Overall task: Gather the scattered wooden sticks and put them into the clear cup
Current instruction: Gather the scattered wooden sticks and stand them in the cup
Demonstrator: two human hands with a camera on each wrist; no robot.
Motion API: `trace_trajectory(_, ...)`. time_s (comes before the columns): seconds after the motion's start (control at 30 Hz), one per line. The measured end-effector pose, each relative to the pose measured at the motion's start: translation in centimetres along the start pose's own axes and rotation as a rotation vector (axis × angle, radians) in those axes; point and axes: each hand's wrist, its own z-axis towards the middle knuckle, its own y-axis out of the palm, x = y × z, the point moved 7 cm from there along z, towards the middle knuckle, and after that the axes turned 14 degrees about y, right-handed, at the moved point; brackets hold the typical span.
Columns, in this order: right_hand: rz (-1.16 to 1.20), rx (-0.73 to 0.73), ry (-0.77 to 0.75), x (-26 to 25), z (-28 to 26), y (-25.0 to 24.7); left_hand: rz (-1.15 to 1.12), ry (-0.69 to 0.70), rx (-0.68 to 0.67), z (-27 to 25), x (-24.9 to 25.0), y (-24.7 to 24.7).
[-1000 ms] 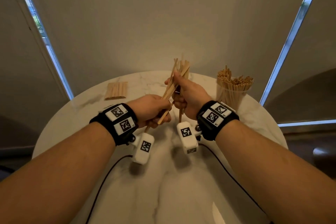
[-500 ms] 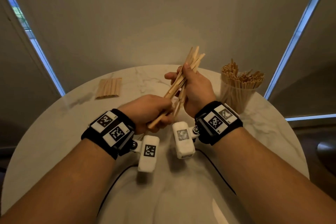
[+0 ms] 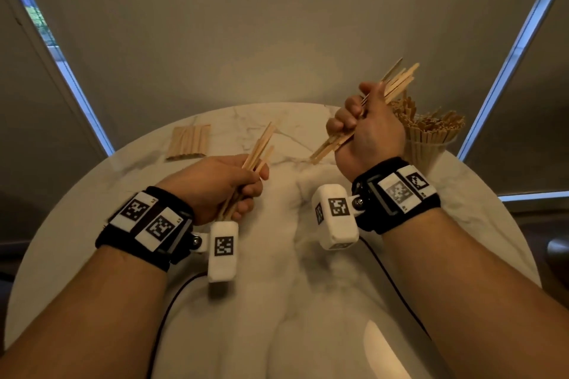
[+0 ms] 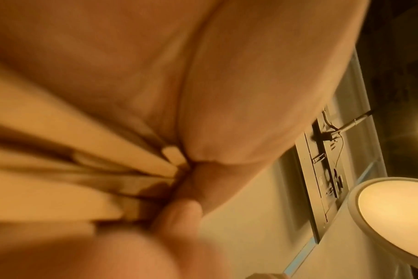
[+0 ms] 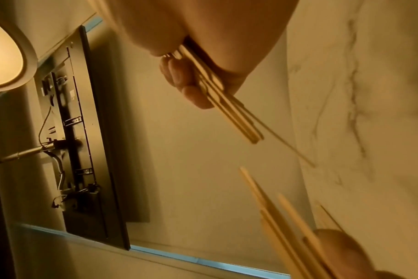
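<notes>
My right hand [image 3: 366, 129] grips a bundle of wooden sticks [image 3: 397, 81], raised and tilted, its top ends just left of the clear cup [image 3: 428, 148]. The cup stands at the table's right edge, packed with upright sticks. My left hand [image 3: 228, 184] grips a second, smaller bundle [image 3: 260, 146] lower down, above the middle of the table. In the right wrist view the fingers [image 5: 193, 94] curl round the sticks [image 5: 229, 111]. The left wrist view is filled by my palm and blurred sticks [image 4: 88, 143]. A flat row of sticks [image 3: 188, 142] lies at the table's back left.
The round white marble table [image 3: 308, 301] carries the cup and the stick row. Black cables run from the wrist cameras [image 3: 335, 218] across the near part of the table. Blinds and window frames stand behind the table.
The hands have parted: the right one carried most of the sticks up and to the right toward the cup, while the left stayed low with a few sticks.
</notes>
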Motion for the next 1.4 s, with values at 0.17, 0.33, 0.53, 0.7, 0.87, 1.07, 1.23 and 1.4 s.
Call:
trace_trajectory(0.17,-0.351,-0.058,0.286,4.0,-0.5,-0.2,-0.195,0.042,0.032,0.6,0.8,0.8)
trace_trajectory(0.33,-0.671,-0.232,0.562,8.0,-2.5,0.3,-0.260,0.005,-0.104,0.4,0.6,3.0)
trace_trajectory(0.53,-0.655,-0.273,0.532,7.0,-2.5,0.9,-0.148,0.054,-0.134,0.8,0.9,3.2)
trace_trajectory(0.7,-0.692,-0.292,0.460,7.1,-2.5,1.4,-0.126,0.040,-0.134,0.6,0.8,3.6)
trace_trajectory(0.87,-0.562,-0.173,0.311,5.3,-1.7,1.0,-0.078,0.053,-0.102,0.6,1.2,3.4)
trace_trajectory(1.07,-0.422,0.061,0.150,2.8,-0.5,-0.8,-0.110,-0.052,0.006,0.6,0.6,1.6)
trace_trajectory(1.23,-0.216,0.020,0.199,3.5,-0.6,-0.8,-0.123,0.084,0.096,0.8,1.5,0.6)
trace_trajectory(1.4,-0.470,-0.180,0.395,5.7,-1.7,0.4,-0.062,0.205,0.010,0.7,2.4,2.2)
